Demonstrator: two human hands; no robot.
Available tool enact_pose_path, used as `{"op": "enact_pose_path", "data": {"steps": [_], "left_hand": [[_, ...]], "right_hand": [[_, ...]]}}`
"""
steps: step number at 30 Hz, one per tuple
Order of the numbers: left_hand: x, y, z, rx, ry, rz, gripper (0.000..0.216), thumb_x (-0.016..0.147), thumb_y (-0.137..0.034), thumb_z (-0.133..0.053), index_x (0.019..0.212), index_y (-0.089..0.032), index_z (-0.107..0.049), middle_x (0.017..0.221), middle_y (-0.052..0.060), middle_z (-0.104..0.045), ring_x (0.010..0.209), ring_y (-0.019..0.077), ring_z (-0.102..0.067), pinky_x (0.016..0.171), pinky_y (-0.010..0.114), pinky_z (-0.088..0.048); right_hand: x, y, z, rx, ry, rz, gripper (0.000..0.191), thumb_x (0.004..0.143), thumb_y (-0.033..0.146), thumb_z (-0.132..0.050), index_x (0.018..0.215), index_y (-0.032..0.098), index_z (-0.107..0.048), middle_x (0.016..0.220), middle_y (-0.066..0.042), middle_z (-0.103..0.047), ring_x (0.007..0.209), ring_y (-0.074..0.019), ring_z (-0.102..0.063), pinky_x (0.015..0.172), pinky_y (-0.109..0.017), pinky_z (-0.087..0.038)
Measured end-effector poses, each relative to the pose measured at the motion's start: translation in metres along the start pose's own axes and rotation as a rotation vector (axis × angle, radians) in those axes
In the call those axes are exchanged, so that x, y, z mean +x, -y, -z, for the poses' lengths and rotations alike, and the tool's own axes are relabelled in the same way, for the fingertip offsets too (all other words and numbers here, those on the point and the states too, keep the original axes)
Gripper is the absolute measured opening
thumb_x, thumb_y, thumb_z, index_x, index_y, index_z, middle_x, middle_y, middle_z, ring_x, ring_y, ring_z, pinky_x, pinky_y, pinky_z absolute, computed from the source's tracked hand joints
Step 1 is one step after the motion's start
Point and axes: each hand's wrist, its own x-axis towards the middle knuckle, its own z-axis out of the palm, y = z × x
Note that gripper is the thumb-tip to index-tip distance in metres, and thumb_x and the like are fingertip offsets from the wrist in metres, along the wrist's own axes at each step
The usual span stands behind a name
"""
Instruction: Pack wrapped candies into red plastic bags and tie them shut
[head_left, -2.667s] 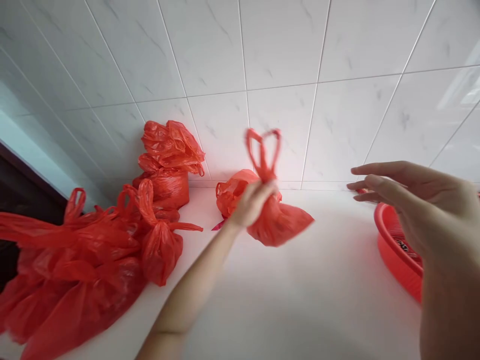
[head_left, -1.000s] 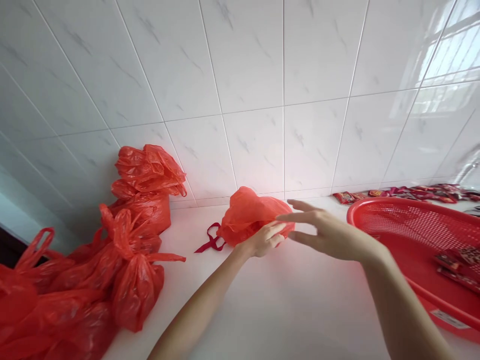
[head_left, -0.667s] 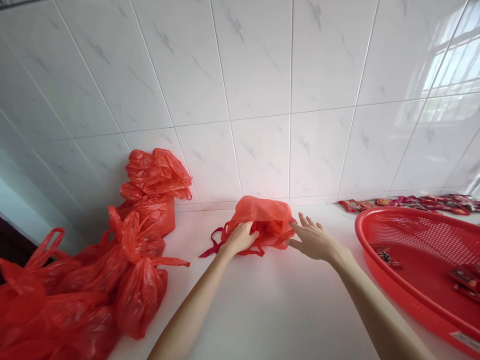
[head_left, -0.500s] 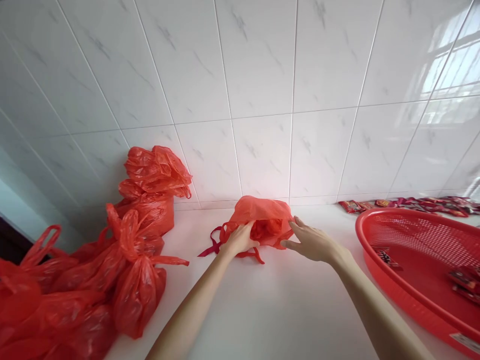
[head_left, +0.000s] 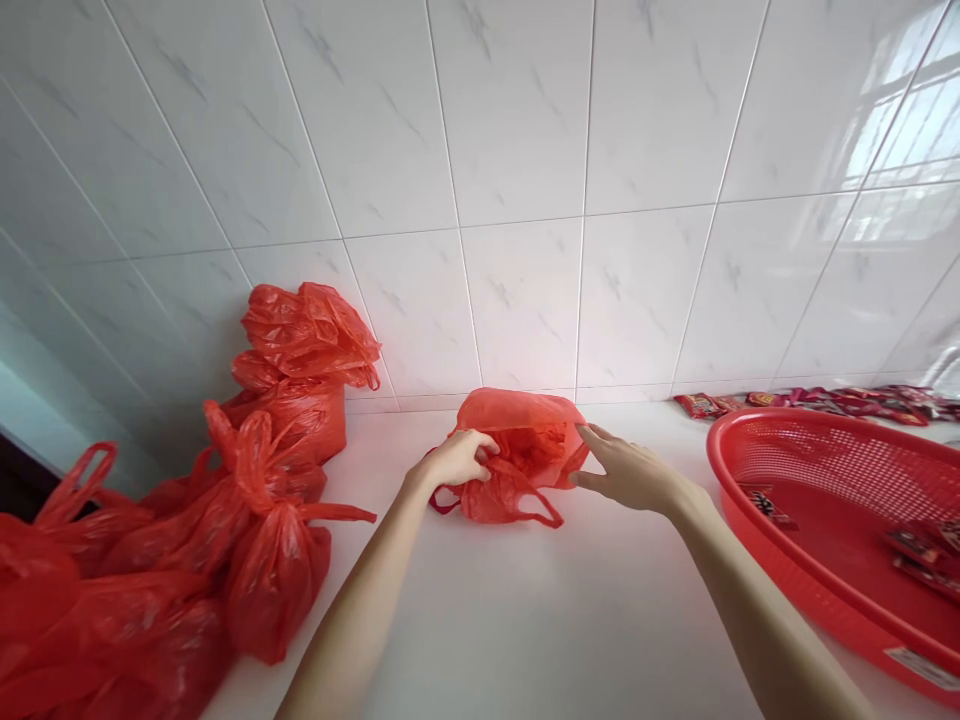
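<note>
White marbled tiles (head_left: pixel 517 150) back a pale bench (head_left: pixel 510 610), where a person works at a red plastic bag (head_left: pixel 517 475) lying mouth open near the tiles. With that bag as the clock's centre, the left hand (head_left: pixel 450 462) sits at nine o'clock, fingers and thumb part-curled at the rim; whether this grip pinches the plastic cannot be told. At three o'clock the right hand (head_left: pixel 630 475) has a looser grip, thumb apart from the near-straight fingers, fingertips at the bag's edge. Crumpled red plastic (head_left: pixel 536 440) shows within, lining or contents unclear, and a loop handle (head_left: pixel 553 516) trails toward five.

Spreading the mouth appears to be the step in hand; the next move seems to call for light tension on both sides, since thin film could slump shut. Knotted red bags (head_left: pixel 277 570) crowd eight to nine o'clock, bundled red plastic (head_left: pixel 315 340) is stacked toward ten, packets (head_left: pixel 705 405) line the tiles near three, and a red basket (head_left: pixel 862 455) stands toward four.
</note>
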Motion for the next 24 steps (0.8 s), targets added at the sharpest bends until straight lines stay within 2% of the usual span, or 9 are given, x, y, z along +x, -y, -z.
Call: {"op": "enact_pose_path", "data": {"steps": [3,5,10,13,16,18,20,22,24], "left_hand": [[-0.003,-0.008,0.004,-0.173,-0.102,-0.108,0.035,0.076,-0.03,-0.067,0.109,-0.021,-0.074,0.117,0.008,-0.074,0.111,0.0252,-0.067,0.096,0.034,-0.051],[-0.005,-0.014,0.006,-0.358,-0.17,-0.189,0.032,0.078,-0.037,-0.068,0.105,-0.02,-0.074,0.117,0.008,-0.074,0.111,0.0255,-0.066,0.097,0.036,-0.05],[-0.006,-0.027,-0.001,-0.81,-0.107,-0.264,0.029,0.073,-0.04,-0.073,0.092,-0.018,-0.074,0.094,0.006,-0.075,0.09,0.0235,-0.068,0.078,0.033,-0.052],[-0.005,-0.033,-0.012,-0.957,-0.149,-0.312,0.014,0.068,-0.029,-0.071,0.072,-0.017,-0.066,0.072,0.0,-0.065,0.07,0.0156,-0.059,0.064,0.027,-0.045],[-0.005,-0.039,-0.024,-1.002,-0.166,-0.319,0.025,0.068,-0.023,-0.069,0.055,-0.018,-0.048,0.057,-0.005,-0.047,0.055,0.0088,-0.039,0.052,0.024,-0.032],[-0.004,-0.042,-0.03,-1.051,-0.159,-0.301,0.034,0.068,-0.018,-0.07,0.052,-0.019,-0.04,0.054,-0.006,-0.04,0.053,0.0076,-0.033,0.05,0.024,-0.027],[-0.002,-0.041,-0.031,-1.108,-0.186,-0.275,0.037,0.067,-0.017,-0.073,0.053,-0.019,-0.039,0.054,-0.006,-0.039,0.052,0.0071,-0.033,0.048,0.023,-0.026],[0.002,-0.038,-0.028,-1.154,-0.252,-0.244,0.035,0.069,-0.024,-0.077,0.057,-0.019,-0.044,0.054,-0.007,-0.039,0.049,0.0064,-0.033,0.047,0.022,-0.025],[0.006,-0.033,-0.02,-1.213,-0.346,-0.217,0.036,0.072,-0.035,-0.077,0.061,-0.019,-0.047,0.052,-0.009,-0.037,0.045,0.005,-0.029,0.044,0.021,-0.023]], "right_hand": [[-0.001,-0.003,0.001,0.016,0.012,0.026,0.068,0.094,0.044,-0.05,0.157,0.022,-0.035,0.165,-0.014,-0.032,0.143,-0.0384,-0.045,0.1,-0.046,-0.05],[-0.002,-0.004,0.004,0.024,0.009,0.05,0.071,0.091,0.042,-0.056,0.156,0.024,-0.036,0.166,-0.013,-0.031,0.145,-0.0369,-0.043,0.103,-0.045,-0.048],[-0.008,-0.001,0.012,0.092,-0.103,0.126,0.076,0.088,0.054,-0.058,0.157,0.029,-0.036,0.169,-0.01,-0.023,0.153,-0.0378,-0.025,0.116,-0.052,-0.034],[-0.009,0.005,0.011,0.232,-0.181,0.22,0.074,0.087,0.062,-0.059,0.153,0.033,-0.041,0.166,-0.01,-0.032,0.15,-0.038,-0.031,0.113,-0.052,-0.039],[-0.006,0.011,0.006,0.445,-0.236,0.345,0.058,0.09,0.06,-0.058,0.137,0.027,-0.056,0.139,-0.012,-0.062,0.124,-0.0308,-0.059,0.097,-0.044,-0.051],[-0.003,0.013,0.004,0.572,-0.276,0.365,0.039,0.092,0.057,-0.055,0.103,0.021,-0.067,0.103,-0.009,-0.073,0.093,-0.0247,-0.068,0.08,-0.038,-0.055],[-0.002,0.012,0.006,0.679,-0.299,0.359,0.04,0.093,0.055,-0.054,0.074,0.02,-0.058,0.074,-0.004,-0.069,0.068,-0.0188,-0.065,0.064,-0.032,-0.051],[-0.004,0.007,0.012,0.752,-0.302,0.35,0.045,0.092,0.055,-0.056,0.065,0.021,-0.051,0.06,0.0,-0.062,0.05,-0.0132,-0.056,0.054,-0.028,-0.044],[-0.01,-0.001,0.022,0.773,-0.306,0.339,0.046,0.089,0.055,-0.061,0.063,0.019,-0.052,0.056,0.002,-0.059,0.043,-0.0091,-0.048,0.049,-0.025,-0.038]]}}
